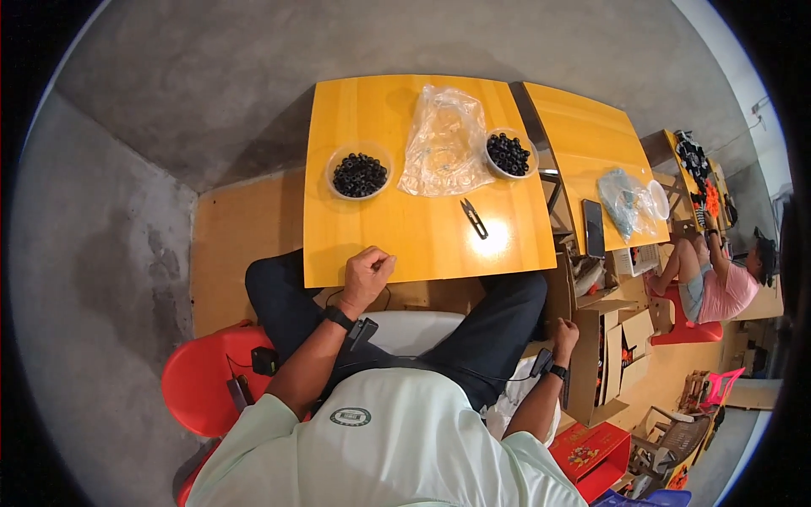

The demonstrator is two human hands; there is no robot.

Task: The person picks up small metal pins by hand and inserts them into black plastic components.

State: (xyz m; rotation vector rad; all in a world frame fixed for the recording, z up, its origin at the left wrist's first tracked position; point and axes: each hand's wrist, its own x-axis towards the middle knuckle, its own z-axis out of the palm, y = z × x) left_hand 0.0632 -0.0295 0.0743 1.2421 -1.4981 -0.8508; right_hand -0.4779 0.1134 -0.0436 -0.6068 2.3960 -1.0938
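left hand (367, 272) loosely fisted, perhaps touching table (422, 245).

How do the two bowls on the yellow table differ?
The left bowl sits left of the plastic bag, nearer the left hand; the right bowl sits right of the bag, farther back near the table's right edge. Both are clear, round, and hold small black pieces.
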